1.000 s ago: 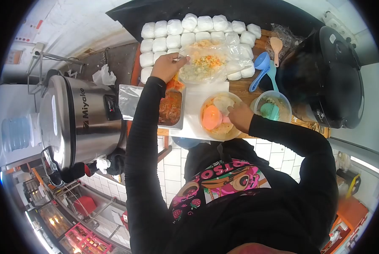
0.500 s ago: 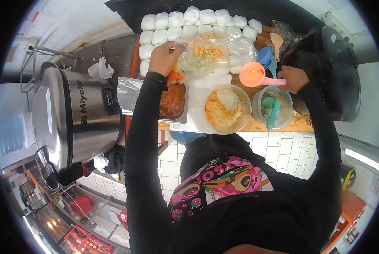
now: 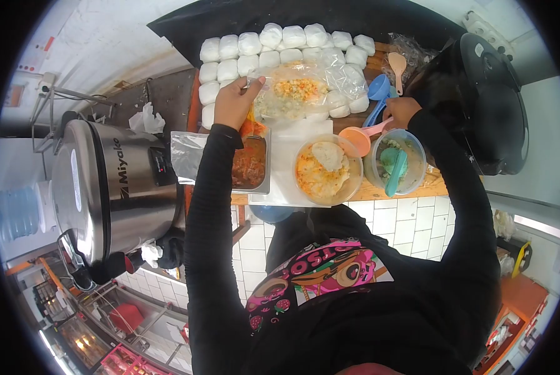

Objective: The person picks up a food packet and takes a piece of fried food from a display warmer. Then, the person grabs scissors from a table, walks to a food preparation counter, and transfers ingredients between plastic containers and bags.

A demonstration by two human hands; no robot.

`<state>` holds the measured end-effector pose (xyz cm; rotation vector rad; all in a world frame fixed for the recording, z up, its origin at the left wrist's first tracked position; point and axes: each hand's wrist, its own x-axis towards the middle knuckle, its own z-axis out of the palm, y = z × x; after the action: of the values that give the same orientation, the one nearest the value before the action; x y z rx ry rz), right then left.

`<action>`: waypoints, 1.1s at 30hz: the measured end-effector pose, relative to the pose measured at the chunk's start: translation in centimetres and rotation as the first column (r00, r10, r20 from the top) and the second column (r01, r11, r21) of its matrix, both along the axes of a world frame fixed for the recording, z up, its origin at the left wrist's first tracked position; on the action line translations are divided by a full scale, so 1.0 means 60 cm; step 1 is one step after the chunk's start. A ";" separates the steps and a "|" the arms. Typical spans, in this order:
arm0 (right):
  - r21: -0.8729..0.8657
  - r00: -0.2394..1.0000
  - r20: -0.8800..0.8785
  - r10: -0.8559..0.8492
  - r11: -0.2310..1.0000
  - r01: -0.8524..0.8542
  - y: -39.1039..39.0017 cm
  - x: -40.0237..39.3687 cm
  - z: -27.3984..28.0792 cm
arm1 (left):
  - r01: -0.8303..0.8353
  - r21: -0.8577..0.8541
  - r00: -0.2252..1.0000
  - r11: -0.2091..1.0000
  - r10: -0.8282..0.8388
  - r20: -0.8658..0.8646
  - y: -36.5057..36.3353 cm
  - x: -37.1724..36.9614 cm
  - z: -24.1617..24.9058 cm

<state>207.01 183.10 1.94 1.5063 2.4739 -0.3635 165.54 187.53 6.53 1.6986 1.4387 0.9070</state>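
Note:
My left hand (image 3: 235,103) is closed, thumb and fingers pinching the edge of a clear plastic bag (image 3: 345,80). Chopped orange, yellow and green food (image 3: 295,90) shows through the bag, which lies over white wrapped packets (image 3: 269,59). In my right hand (image 3: 402,112), closed round its handle, is a pink scoop (image 3: 355,141). Its cup is tilted between two round tubs. The left tub (image 3: 359,181) holds a pale orange-flecked food, and the right tub (image 3: 422,169) has a green scoop (image 3: 394,172) in it. Below my left hand stands a metal tray (image 3: 268,169) of reddish food.
A large steel Miyako cooker (image 3: 83,194) stands at left, and a black cooker (image 3: 480,106) at right. Blue scoops (image 3: 378,87) and a wooden rice paddle (image 3: 397,64) lie behind my right hand. White paper (image 3: 281,178) lies between tray and tub.
The pink scoop has come down and left, tipping from level to tilted beside the tub. My left hand still holds the bag's edge. The camera view has shifted slightly.

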 end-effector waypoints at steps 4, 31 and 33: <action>0.279 0.991 0.010 0.131 0.952 -0.128 -0.034 -0.072 0.013 | -0.009 -0.019 1.000 1.000 0.009 0.018 -0.013 0.000 0.009; 0.023 0.846 -0.417 0.334 0.934 -0.357 -0.111 -0.201 0.359 | 0.288 -0.235 0.920 0.928 -0.200 0.336 -0.040 -0.046 0.025; 0.067 0.851 -0.365 0.377 0.923 -0.380 -0.090 -0.209 0.382 | 0.291 -0.285 0.902 0.913 -0.163 0.399 -0.047 -0.041 0.023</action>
<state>194.46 177.71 24.84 0.9707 2.9769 -0.6306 163.07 184.74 7.88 1.3218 1.0435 0.7459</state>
